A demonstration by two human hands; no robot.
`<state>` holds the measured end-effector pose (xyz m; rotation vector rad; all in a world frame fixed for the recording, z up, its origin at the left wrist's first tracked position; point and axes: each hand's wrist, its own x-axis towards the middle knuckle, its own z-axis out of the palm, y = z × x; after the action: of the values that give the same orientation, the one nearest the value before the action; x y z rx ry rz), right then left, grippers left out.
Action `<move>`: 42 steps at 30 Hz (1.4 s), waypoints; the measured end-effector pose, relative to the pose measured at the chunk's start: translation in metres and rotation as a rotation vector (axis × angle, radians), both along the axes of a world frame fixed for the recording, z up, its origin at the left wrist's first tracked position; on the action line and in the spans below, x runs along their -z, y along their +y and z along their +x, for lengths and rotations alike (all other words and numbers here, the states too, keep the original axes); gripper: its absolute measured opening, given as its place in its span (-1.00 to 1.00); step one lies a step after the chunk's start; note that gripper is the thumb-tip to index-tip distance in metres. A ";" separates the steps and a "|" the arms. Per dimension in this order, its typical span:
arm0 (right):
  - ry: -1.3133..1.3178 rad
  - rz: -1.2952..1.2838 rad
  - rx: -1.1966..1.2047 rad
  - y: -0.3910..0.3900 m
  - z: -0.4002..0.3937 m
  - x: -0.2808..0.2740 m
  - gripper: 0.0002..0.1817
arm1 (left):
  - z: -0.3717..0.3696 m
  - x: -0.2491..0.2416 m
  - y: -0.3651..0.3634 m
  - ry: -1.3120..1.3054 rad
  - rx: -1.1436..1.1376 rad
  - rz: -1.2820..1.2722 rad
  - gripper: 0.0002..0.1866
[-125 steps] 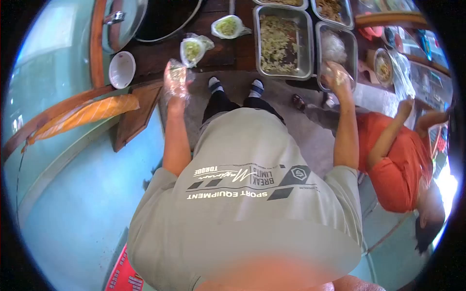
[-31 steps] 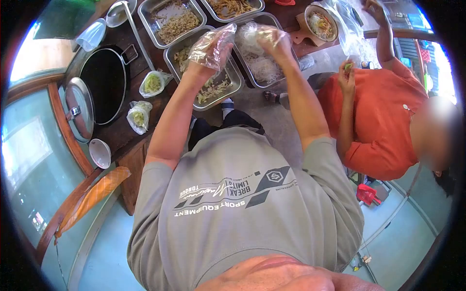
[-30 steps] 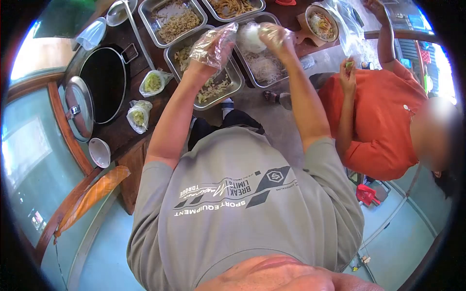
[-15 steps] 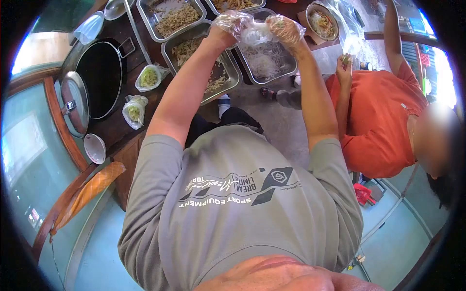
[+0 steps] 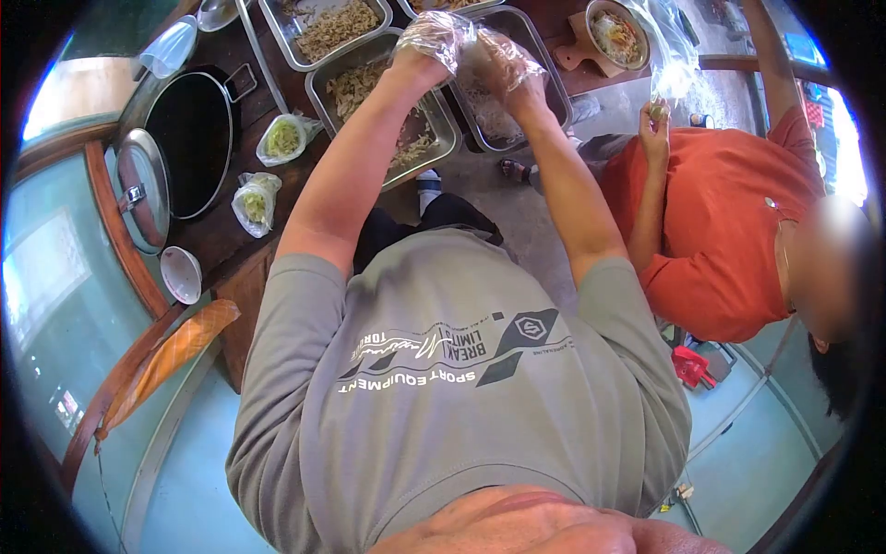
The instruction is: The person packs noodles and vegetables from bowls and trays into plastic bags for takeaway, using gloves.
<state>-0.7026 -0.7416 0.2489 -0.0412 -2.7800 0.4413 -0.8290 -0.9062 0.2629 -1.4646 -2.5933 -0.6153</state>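
Observation:
Both my hands wear clear plastic gloves and meet over a metal tray of thin white noodles [image 5: 494, 120]. My left hand [image 5: 437, 42] is closed above the tray's left edge, its fingertips turned away from view. Right beside it, my right hand [image 5: 506, 66] bends inward with curled fingers, touching or nearly touching the left. Whatever lies between them is hidden by the gloves. To the left stands a tray of pale shredded food [image 5: 355, 92], partly behind my left forearm.
Farther left are a large black pot [image 5: 189, 143], its lid [image 5: 143, 194], two plastic bags of greens [image 5: 282, 140] and a white bowl [image 5: 181, 275]. At right, a filled bowl [image 5: 616, 39] sits on a wooden board. A person in an orange shirt [image 5: 720, 222] stands close by, holding something small.
My right hand has moved left and slightly down, against my left hand. The white bundle that showed between them is now hidden. Beside me, the person's raised arm has shifted slightly.

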 end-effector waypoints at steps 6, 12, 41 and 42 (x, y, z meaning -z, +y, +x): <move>0.087 -1.036 -0.053 0.043 -0.008 0.030 -0.56 | -0.008 0.013 -0.010 0.043 0.030 -0.105 -0.74; 0.002 -1.173 -0.053 0.042 -0.014 0.022 -0.65 | 0.001 0.017 -0.009 -0.046 0.091 0.139 -0.54; -0.080 -1.434 0.094 0.055 -0.011 -0.036 -0.77 | -0.004 -0.027 0.002 0.053 0.048 -0.125 -0.85; -0.144 -1.165 -0.044 0.067 -0.011 -0.014 -0.64 | -0.002 -0.025 0.000 0.025 0.052 -0.082 -0.84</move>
<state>-0.7136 -0.6743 0.2629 -0.2779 -2.2356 2.0200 -0.8311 -0.9060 0.2883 -1.5578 -2.5980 -0.4985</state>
